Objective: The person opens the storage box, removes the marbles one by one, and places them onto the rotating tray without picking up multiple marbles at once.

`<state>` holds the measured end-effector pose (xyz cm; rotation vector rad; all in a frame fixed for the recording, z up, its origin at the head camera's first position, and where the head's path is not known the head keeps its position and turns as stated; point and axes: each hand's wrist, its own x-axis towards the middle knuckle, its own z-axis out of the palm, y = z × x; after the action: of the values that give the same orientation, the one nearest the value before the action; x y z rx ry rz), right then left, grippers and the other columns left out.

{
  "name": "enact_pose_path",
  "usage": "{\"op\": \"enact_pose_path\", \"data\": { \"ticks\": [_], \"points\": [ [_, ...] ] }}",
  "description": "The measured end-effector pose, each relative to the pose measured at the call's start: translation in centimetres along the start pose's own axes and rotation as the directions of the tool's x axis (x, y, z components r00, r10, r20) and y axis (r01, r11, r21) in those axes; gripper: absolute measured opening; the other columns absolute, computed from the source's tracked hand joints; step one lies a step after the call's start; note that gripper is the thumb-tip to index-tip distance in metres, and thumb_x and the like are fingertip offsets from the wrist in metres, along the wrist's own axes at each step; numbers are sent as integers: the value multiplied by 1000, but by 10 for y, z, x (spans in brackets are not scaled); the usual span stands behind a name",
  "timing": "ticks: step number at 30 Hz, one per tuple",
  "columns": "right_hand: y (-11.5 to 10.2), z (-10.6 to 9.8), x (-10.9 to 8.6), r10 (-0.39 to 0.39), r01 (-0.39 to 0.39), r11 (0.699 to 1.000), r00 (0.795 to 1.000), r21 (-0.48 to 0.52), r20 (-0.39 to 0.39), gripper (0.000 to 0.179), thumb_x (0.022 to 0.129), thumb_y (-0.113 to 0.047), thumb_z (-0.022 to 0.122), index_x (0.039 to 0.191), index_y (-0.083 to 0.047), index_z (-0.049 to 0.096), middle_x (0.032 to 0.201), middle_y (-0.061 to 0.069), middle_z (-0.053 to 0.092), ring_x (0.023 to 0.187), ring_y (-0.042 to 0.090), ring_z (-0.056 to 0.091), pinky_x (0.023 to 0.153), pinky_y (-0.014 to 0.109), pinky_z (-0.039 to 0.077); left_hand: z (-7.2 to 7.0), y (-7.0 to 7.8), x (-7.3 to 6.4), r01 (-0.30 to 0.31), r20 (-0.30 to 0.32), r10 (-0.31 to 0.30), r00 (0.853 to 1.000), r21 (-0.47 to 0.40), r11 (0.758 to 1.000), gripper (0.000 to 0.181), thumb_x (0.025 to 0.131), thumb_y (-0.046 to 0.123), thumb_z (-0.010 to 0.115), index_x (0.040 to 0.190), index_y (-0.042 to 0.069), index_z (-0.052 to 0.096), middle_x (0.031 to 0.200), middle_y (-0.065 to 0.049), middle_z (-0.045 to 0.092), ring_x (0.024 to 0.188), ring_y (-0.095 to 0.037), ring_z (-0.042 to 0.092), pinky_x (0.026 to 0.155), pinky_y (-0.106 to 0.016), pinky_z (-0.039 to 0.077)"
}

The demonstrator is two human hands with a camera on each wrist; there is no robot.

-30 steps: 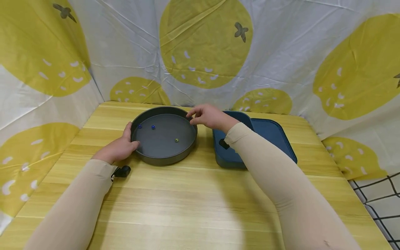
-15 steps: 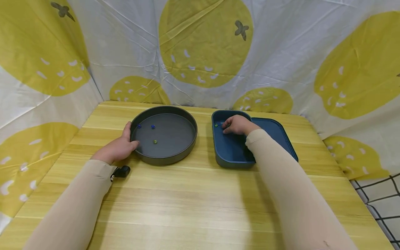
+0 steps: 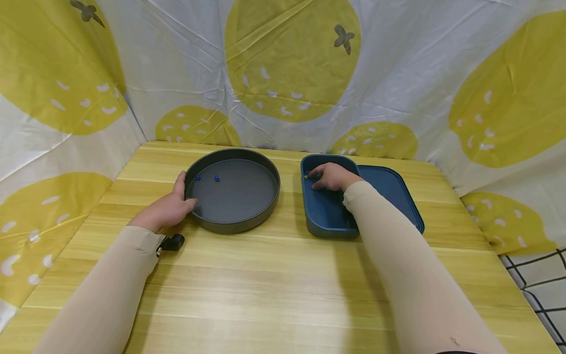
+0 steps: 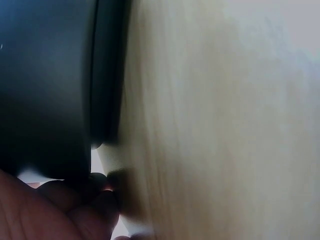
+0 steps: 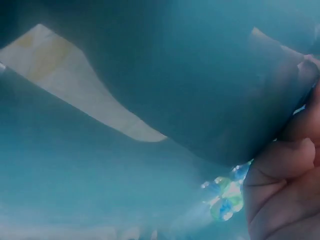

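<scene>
A round dark grey pan [image 3: 234,196] lies at the table's back left, with two blue marbles [image 3: 217,178] in it. My left hand [image 3: 165,209] holds its left side, thumb at the rim; in the left wrist view, curled fingers [image 4: 92,215] meet the pan wall [image 4: 45,100]. Inside a blue rectangular box [image 3: 327,216] is my right hand [image 3: 333,177], its index finger and thumb apart, with no marble visible between them. Near its fingertips, a green marble [image 3: 305,177] shows at the box's left side. The right wrist view shows several blue and green marbles [image 5: 225,197] beside the hand.
A flat blue lid [image 3: 391,191] lies at the box's right, partly behind it and my forearm. Behind the wooden table [image 3: 247,290] hangs a lemon-print cloth [image 3: 292,59]. A black wire grid [image 3: 541,280] stands past the right edge.
My right hand has moved from the pan's right rim into the blue box. A yellow-green marble rolled left across the pan and is out of clear sight. The left hand stays put.
</scene>
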<state>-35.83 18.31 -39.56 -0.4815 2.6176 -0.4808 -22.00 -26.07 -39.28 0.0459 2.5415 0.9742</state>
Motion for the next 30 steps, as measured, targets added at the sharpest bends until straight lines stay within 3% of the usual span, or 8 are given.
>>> {"op": "enact_pose_path", "data": {
  "ticks": [6,10,30],
  "points": [
    [-7,3,0,-83,83,996,997,-13,8,32,100,-21,73,128,-7,74,136,16,70,126,34,63,110,49,49,-1,1,-1,10,3,-10,1000,-22,1000,96,110,33,41,158,14,-40,172,-32,-13,158,-56,10,126,-69,16],
    [-11,5,0,-82,82,997,996,2,19,26,99,-20,74,120,-6,75,125,14,74,114,30,66,104,45,52,0,0,-1,16,4,-16,1000,-26,1000,96,110,33,42,158,15,-40,171,-32,-15,158,-57,8,126,-69,15],
    [-10,5,-1,-109,109,994,994,-6,21,21,97,-19,75,115,-7,76,116,11,74,102,26,64,99,43,52,0,2,-1,1,0,-1,1000,-3,1000,96,110,31,42,158,13,-39,172,-33,-11,158,-55,10,126,-68,16]
  ]
}}
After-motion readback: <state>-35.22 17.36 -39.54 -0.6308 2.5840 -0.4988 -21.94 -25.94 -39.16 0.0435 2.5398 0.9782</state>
